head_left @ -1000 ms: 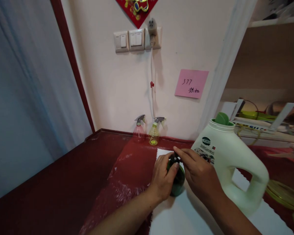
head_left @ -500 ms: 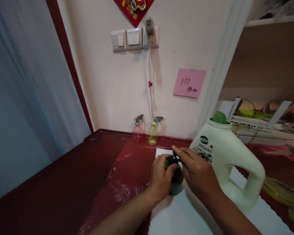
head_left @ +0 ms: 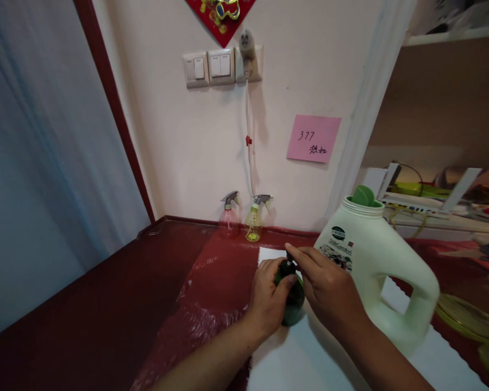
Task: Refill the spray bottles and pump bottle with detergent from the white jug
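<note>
A dark green pump bottle [head_left: 294, 304] with a black pump top stands on a white sheet [head_left: 297, 358]. My left hand [head_left: 267, 298] is wrapped round its neck and shoulder from the left, the thumb across the front. On the right, my right hand [head_left: 328, 282] grips the small pump head, its fingers partly hiding it. Just beyond the right hand stands a large pale green jug [head_left: 395, 260] with a looped handle, its mouth uncapped and a green piece [head_left: 363, 195] sitting in the opening.
A pink spray bottle [head_left: 229, 221] and a yellow spray bottle [head_left: 253, 222] stand against the wall, where a cord [head_left: 248, 114] hangs from a socket. Clear plastic [head_left: 215, 282] covers part of the dark red table [head_left: 85, 309]. Right, a cluttered shelf [head_left: 444, 217]; left, a curtain [head_left: 44, 136].
The view has shifted very slightly. Both hands keep their hold on the pump bottle, and the black collar shows a little more between them.
</note>
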Demonstrator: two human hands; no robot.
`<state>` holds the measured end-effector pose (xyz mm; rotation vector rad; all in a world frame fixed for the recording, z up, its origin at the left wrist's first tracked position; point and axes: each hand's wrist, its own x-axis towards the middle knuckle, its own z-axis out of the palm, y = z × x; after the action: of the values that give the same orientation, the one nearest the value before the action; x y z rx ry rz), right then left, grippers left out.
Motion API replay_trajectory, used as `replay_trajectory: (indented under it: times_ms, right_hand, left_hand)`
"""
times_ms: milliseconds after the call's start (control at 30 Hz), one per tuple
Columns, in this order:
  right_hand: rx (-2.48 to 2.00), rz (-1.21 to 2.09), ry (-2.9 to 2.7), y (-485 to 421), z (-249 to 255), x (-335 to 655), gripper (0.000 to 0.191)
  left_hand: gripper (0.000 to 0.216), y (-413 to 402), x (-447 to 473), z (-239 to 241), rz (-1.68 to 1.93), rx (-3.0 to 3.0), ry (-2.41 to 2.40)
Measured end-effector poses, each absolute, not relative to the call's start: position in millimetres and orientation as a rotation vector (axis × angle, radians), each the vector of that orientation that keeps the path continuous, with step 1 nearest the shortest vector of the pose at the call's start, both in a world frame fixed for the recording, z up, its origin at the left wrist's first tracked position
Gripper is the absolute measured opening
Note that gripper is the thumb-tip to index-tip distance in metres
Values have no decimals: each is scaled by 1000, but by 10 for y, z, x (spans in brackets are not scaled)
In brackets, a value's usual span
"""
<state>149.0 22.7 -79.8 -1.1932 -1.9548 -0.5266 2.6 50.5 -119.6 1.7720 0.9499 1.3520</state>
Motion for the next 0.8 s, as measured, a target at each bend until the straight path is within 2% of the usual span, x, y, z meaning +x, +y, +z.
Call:
replay_trajectory:
  times_ms: [133, 233, 400, 533, 667, 800]
  right_hand:
    - [-1190, -466, -1952, 240, -826, 1497, 49]
    - [-1224, -242, -1906, 242, -830, 1521, 49]
    - [-1286, 318, -1747, 232, -819, 1663, 94]
    - [-1345, 606, -1656, 212, -930, 1707, 108]
    - [-1362, 744, -1629, 184, -1155, 1555, 101]
    - [-1329, 699, -1599, 173, -1298, 1350, 93]
  left_hand:
    - [32, 504, -3, -1202, 1342, 1765, 891]
    - [37, 521, -11, -1198, 1342, 1551, 790]
    - [55, 623, -18, -1235, 1372, 1070, 800]
    - [57, 730, -44, -1316, 1427, 1000, 890]
    - [59, 809, -72, -1373, 1436, 964, 917]
    - [64, 860, -102, -1399, 1392, 955, 910]
